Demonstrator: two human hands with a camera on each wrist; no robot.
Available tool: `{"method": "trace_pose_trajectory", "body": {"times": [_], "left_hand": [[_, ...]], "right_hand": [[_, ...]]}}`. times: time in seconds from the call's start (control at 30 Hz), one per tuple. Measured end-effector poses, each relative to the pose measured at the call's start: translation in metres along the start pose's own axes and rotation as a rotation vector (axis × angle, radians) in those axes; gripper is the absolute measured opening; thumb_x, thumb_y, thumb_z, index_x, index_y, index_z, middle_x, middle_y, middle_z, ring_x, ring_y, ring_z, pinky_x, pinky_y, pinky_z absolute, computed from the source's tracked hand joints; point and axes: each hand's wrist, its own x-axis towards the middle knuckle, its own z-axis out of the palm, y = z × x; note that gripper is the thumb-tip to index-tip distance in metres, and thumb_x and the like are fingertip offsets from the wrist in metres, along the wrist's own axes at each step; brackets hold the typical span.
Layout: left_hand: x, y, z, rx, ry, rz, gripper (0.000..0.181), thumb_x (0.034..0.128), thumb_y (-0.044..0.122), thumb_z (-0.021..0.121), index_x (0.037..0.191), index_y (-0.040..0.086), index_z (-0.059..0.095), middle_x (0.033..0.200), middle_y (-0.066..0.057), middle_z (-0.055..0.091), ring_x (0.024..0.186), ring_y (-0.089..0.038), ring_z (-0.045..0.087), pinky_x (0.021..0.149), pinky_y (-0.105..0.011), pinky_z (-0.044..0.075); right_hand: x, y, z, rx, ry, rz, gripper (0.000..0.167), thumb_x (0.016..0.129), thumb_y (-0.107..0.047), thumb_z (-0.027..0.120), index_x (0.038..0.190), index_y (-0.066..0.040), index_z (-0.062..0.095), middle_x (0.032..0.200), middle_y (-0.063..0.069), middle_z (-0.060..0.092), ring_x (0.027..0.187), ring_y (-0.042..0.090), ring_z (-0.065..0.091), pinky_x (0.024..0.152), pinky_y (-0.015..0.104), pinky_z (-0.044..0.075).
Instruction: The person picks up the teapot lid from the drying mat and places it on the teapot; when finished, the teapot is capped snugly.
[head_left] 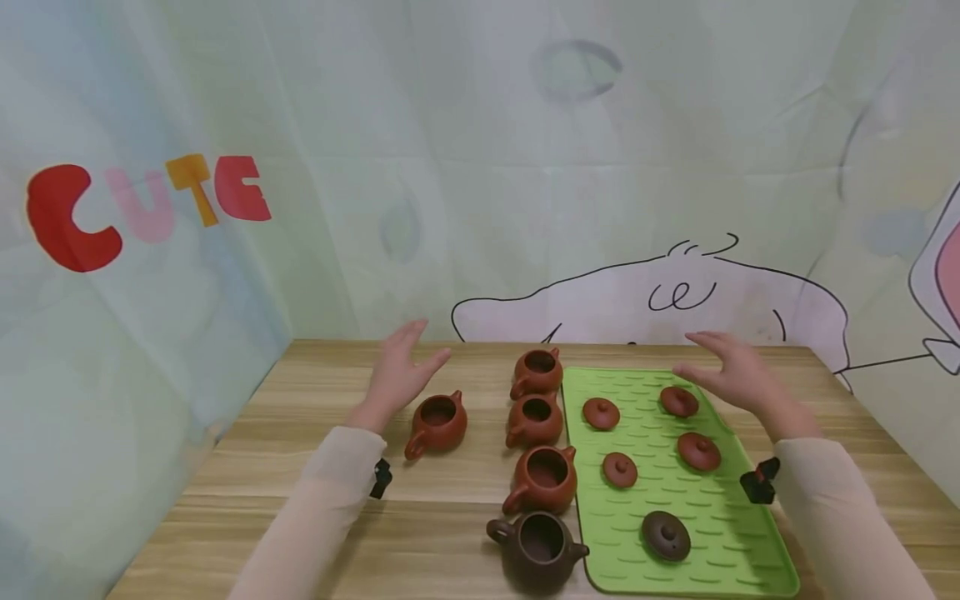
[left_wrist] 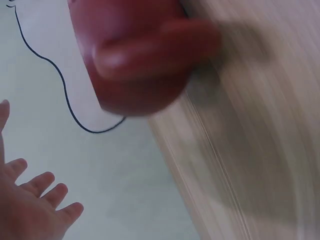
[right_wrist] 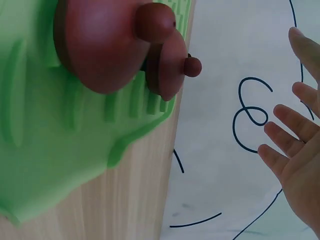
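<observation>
My left hand (head_left: 399, 373) hovers with spread fingers beside a reddish clay teapot (head_left: 439, 423), holding nothing. That teapot has no lid on it and also looms large in the left wrist view. Over the far right edge of a green ridged mat (head_left: 720, 525) is my right hand (head_left: 731, 375), fingers extended and holding nothing. Nearest to it lies a red-brown teapot lid (head_left: 679, 402), with another lid (head_left: 699, 452) closer to me. Three reddish lidless teapots, the middle one (head_left: 537, 419) among them, form a column left of the mat, with a dark brown teapot (head_left: 536, 550) at the near end.
Further left on the mat lie two smaller reddish lids, one far (head_left: 602, 413) and one nearer (head_left: 620, 470). A dark brown lid (head_left: 666, 536) lies near the mat's front. Behind the wooden table (head_left: 247, 467) hangs a printed cloth (head_left: 420, 208).
</observation>
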Motion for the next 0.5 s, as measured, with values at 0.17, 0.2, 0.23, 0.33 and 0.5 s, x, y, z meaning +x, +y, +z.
{"method": "trace_pose_trajectory", "body": {"times": [0.17,0.2,0.23,0.33,0.5], "left_hand": [[0.001,0.013,0.014,-0.101,-0.009,-0.032,0.070,0.0933,0.039,0.062,0.148,0.004,0.034,0.152,-0.017,0.035,0.141,-0.034,0.028,0.115,-0.048,0.022],[0.001,0.016,0.016,-0.129,-0.016,-0.041,0.070,0.0936,0.038,0.061,0.148,0.004,0.034,0.152,-0.017,0.035,0.141,-0.034,0.028,0.115,-0.048,0.022],[0.002,0.019,0.019,-0.158,-0.021,-0.047,0.069,0.0939,0.037,0.061,0.148,0.004,0.034,0.152,-0.017,0.035,0.141,-0.033,0.028,0.115,-0.048,0.023],[0.004,0.025,0.027,-0.230,-0.039,-0.067,0.068,0.0942,0.036,0.062,0.149,0.005,0.034,0.152,-0.017,0.035,0.140,-0.034,0.030,0.114,-0.048,0.025],[0.007,0.033,0.041,-0.299,-0.048,-0.066,0.066,0.0943,0.036,0.061,0.149,0.009,0.036,0.150,-0.015,0.038,0.135,-0.033,0.038,0.109,-0.050,0.033]], "right_hand": [[0.000,0.007,0.009,0.041,-0.008,0.021,0.074,0.092,-0.046,0.060,0.143,0.004,0.038,0.145,0.033,0.035,0.131,0.053,0.030,0.101,0.068,0.028],[0.000,0.009,0.011,0.049,-0.008,0.022,0.074,0.093,-0.046,0.060,0.143,0.004,0.038,0.145,0.032,0.036,0.130,0.053,0.032,0.101,0.067,0.030],[0.000,0.010,0.012,0.055,-0.004,0.021,0.073,0.093,-0.045,0.060,0.143,0.004,0.038,0.144,0.032,0.037,0.128,0.052,0.034,0.100,0.066,0.033],[0.000,0.013,0.018,0.070,0.011,0.005,0.071,0.093,-0.040,0.062,0.141,0.006,0.040,0.141,0.032,0.041,0.124,0.050,0.041,0.096,0.062,0.039],[0.000,0.016,0.025,0.111,0.035,-0.013,0.066,0.093,-0.034,0.063,0.138,0.009,0.043,0.138,0.032,0.044,0.122,0.049,0.043,0.096,0.060,0.041]]}}
